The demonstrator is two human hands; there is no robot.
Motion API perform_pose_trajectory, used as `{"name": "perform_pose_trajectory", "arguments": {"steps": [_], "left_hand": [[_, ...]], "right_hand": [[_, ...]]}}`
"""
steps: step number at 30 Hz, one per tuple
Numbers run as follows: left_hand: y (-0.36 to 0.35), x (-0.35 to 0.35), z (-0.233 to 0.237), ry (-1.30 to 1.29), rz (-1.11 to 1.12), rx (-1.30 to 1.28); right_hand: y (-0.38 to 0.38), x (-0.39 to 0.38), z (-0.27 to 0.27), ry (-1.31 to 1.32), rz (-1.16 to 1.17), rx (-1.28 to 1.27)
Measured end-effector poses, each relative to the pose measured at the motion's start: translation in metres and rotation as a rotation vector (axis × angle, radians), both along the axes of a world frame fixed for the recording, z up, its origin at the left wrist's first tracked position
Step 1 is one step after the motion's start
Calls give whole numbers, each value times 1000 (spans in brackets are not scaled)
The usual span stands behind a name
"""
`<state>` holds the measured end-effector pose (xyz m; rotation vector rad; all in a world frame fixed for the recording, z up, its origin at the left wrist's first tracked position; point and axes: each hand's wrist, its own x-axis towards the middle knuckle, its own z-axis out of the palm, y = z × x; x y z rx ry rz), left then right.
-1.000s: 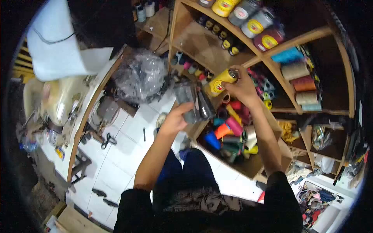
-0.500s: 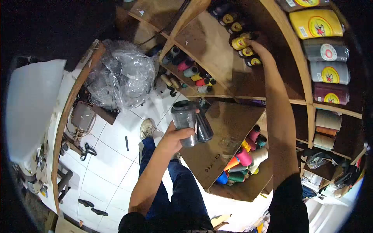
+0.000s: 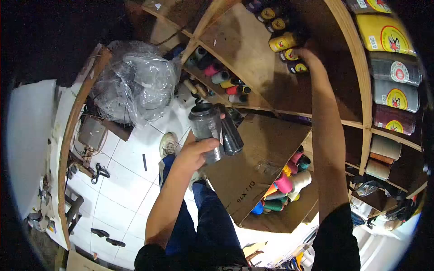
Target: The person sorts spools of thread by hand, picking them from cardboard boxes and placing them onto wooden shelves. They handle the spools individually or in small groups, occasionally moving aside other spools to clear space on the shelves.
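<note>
Your left hand point(image 3: 195, 152) lifts slightly, gripping two dark thread cones point(image 3: 216, 130); your right hand point(image 3: 311, 58) stays among the yellow-labelled spools point(image 3: 282, 42), its grip hidden.

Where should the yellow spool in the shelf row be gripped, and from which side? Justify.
Take the yellow spool around its body just behind the labelled end, from the open shelf front beside the right hand: dark spools crowd both sides. The left hand is full with grey spools.
</note>
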<state>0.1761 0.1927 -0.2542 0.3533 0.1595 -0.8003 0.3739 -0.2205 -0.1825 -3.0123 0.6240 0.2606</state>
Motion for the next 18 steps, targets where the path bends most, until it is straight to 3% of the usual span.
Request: {"name": "perform_pose_trajectory", "arguments": {"steps": [9, 15, 18], "left_hand": [[-5, -3, -6, 39, 39, -62], [-4, -5, -2, 40, 35, -41], [-5, -4, -7, -22, -13, -36]], "right_hand": [[-2, -18, 1, -23, -73, -114], [42, -44, 23, 22, -214, -205], [117, -68, 63, -56, 59, 52]]}}
